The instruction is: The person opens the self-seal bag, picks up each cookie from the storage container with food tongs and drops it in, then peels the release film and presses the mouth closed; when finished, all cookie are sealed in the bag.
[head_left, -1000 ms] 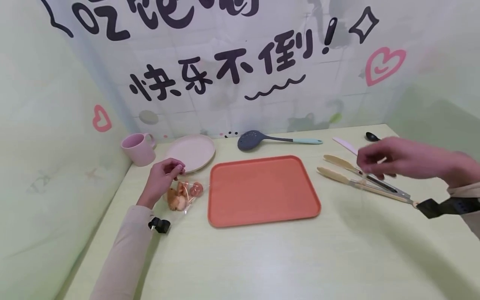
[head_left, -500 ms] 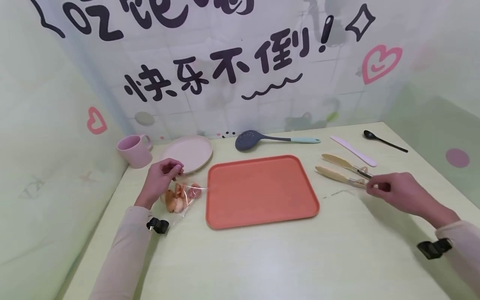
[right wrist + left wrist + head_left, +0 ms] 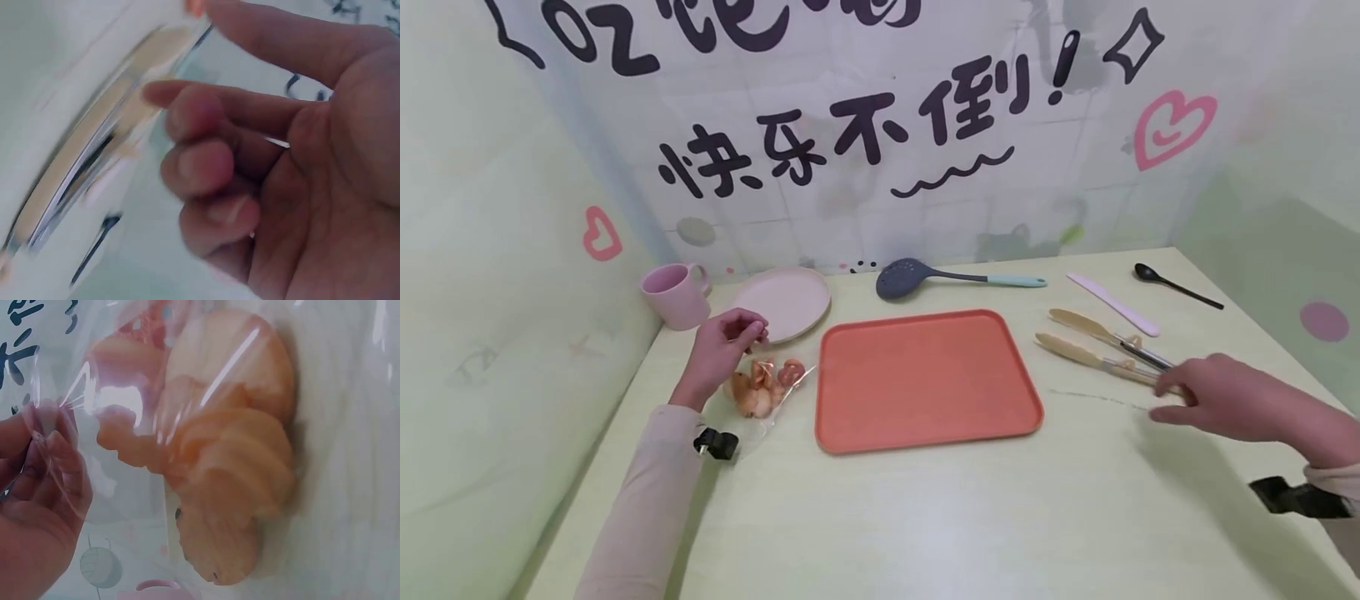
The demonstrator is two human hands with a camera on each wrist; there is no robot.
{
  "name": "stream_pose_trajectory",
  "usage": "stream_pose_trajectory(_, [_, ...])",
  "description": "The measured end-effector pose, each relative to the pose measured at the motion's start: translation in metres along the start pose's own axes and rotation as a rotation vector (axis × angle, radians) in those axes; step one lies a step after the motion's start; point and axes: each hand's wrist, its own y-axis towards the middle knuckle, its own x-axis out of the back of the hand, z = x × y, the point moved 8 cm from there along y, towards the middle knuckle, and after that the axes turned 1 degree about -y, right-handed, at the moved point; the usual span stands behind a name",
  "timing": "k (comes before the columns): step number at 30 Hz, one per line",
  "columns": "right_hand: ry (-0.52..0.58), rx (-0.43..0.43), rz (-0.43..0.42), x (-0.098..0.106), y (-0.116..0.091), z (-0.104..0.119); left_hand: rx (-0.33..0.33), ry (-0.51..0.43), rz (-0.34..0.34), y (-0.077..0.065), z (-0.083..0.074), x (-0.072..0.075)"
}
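My left hand [image 3: 726,346] pinches the top of a clear plastic bag [image 3: 350,506] between thumb and fingers, at the left of the tray. Inside the bag are several orange, brown and pinkish food-like pieces [image 3: 760,392], seen close up through the film in the left wrist view. My right hand [image 3: 1232,400] hovers over the right side of the table, thumb and index finger parted, the other fingers loosely bent, nothing between them. Just left of its fingertips is a thin, shiny clear strip [image 3: 1097,397]. Wooden-tipped tongs [image 3: 1067,348] lie beyond, partly hidden by this hand.
An orange tray [image 3: 928,383] lies mid-table. Along the back are a pink mug [image 3: 677,302], a pink plate [image 3: 786,302], a slotted spoon [image 3: 904,279], a pink knife [image 3: 1112,304] and a black spoon [image 3: 1180,286]. Printed walls [image 3: 850,217] close off the back and both sides.
My right hand has come down and toward me from above the tongs; its pinched fingers have parted from the clear strip. The left hand keeps its pinch on the bag.
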Motion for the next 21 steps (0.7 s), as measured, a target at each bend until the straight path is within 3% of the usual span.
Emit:
stream_pose_trajectory(3, [0.065,0.106,-0.093,0.015,0.018,0.047,-0.012,-0.022,-0.031,-0.003,-0.004,0.003])
stream_pose_trajectory(7, [0.139,0.246,-0.138,0.023,0.054,0.118,-0.036,-0.04,-0.083,-0.007,-0.012,0.008])
stream_pose_trajectory(10, [0.196,0.359,-0.147,0.014,0.089,0.171,-0.041,-0.037,-0.132,-0.01,-0.02,0.014])
stream_pose_trajectory(13, [0.277,0.421,-0.093,-0.007,0.122,0.219,-0.062,-0.043,-0.219,-0.014,-0.031,0.02])
stream_pose_trajectory(16, [0.372,0.411,-0.01,-0.028,0.149,0.254,-0.154,-0.031,-0.333,-0.021,-0.048,0.024])
stream_pose_trajectory(21, [0.572,0.275,0.041,-0.041,0.179,0.283,-0.427,0.088,-0.505,-0.038,-0.087,0.024])
